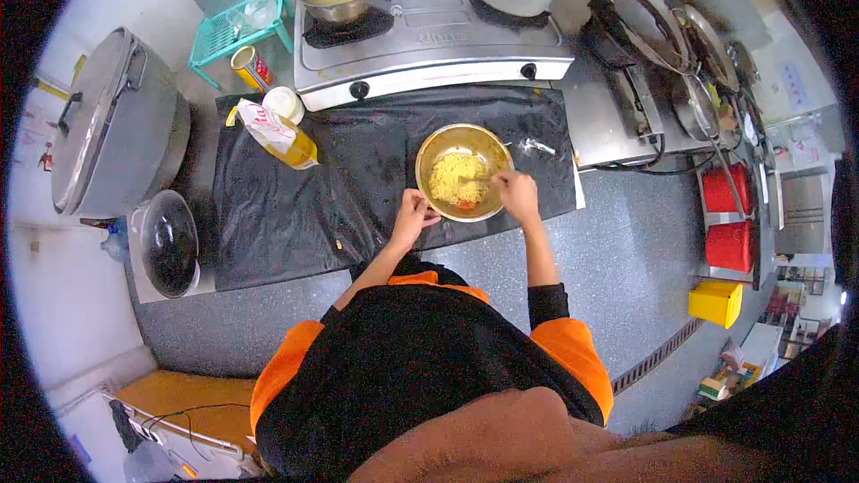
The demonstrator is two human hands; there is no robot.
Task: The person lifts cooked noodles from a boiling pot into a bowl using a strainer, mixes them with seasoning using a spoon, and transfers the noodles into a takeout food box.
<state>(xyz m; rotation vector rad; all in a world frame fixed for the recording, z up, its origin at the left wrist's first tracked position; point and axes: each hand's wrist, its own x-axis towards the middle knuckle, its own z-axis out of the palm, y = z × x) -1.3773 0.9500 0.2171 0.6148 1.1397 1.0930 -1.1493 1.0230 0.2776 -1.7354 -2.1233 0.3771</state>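
Note:
A round metal bowl (428, 145) stands near the front edge of the black-covered counter. Yellow noodles (455, 172) lie inside, with a small orange-red patch of seasoning or sauce (466, 205) at the near side. My left hand (415, 217) pinches the bowl's near-left rim. In my right hand (517, 196) is the handle of a fork or spoon (477, 180); its head is down among the noodles, so its exact kind is hidden. The right fingers are closed around it, over the bowl's right rim.
Behind the bowl is a gas stove (429, 40) with a pot (343, 11) on its left burner. An oil bag (291, 145), a white lid or dish (284, 105) and a can (251, 69) stand to the left. A large pot (116, 134) occupies the far left; pans (640, 9) line the right.

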